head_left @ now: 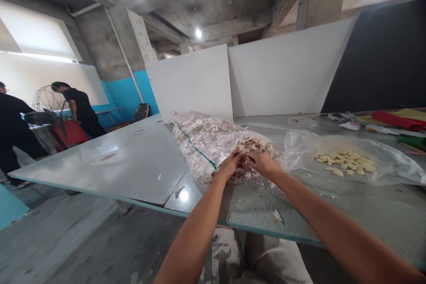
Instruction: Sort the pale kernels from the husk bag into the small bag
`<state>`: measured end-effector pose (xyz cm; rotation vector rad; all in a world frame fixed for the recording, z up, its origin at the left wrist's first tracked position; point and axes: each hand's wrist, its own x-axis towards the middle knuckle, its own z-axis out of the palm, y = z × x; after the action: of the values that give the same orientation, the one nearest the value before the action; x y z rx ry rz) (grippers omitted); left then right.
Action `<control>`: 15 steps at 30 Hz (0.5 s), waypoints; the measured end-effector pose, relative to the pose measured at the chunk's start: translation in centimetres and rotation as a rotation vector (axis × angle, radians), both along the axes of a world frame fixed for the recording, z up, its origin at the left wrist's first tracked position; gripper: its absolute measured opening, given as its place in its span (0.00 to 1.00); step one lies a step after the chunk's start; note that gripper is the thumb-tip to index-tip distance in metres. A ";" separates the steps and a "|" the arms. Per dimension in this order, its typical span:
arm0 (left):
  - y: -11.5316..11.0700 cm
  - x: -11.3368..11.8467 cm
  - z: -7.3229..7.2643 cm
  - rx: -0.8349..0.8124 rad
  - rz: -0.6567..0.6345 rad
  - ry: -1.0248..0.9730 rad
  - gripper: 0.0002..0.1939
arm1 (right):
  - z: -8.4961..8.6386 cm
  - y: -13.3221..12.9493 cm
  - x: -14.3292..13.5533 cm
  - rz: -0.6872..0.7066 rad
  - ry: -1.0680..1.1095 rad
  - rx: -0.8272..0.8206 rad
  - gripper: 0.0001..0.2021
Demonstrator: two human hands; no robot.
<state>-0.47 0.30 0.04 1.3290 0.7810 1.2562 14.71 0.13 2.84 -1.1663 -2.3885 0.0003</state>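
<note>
A large clear plastic bag (206,135) lies on the table in front of me, full of papery garlic skins (253,143) that show at its open end. Over this open end, my left hand (233,164) and my right hand (264,164) meet with their fingertips bent together. Both hands are closed in a pinch; whatever sits between the fingers is too small and covered to make out. To the right, pale peeled garlic cloves (349,159) lie in a pile on a second clear plastic bag (396,159).
Loose skin flakes (278,217) dot the grey table (133,173), near its front edge. Red cloth (397,120) and packets lie at the back right. White panels (193,84) stand behind the table. Two people in dark clothes (83,106) are at the far left.
</note>
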 end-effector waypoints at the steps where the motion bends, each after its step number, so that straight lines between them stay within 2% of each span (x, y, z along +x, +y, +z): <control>1: 0.1 0.0 0.0 0.001 -0.005 0.003 0.19 | 0.0 0.0 0.0 -0.006 -0.004 -0.008 0.12; 9: 0.5 0.2 -0.5 -0.036 0.021 0.014 0.21 | -0.3 -0.3 -0.5 -0.085 -0.060 0.004 0.09; 15: 0.3 0.3 -0.2 -0.018 0.010 0.020 0.21 | -0.2 -0.5 -0.7 -0.103 -0.075 0.001 0.09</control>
<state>-0.22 0.64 -0.15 1.3262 0.8123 1.2422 14.02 -0.37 2.68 -1.3087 -2.3893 -0.0795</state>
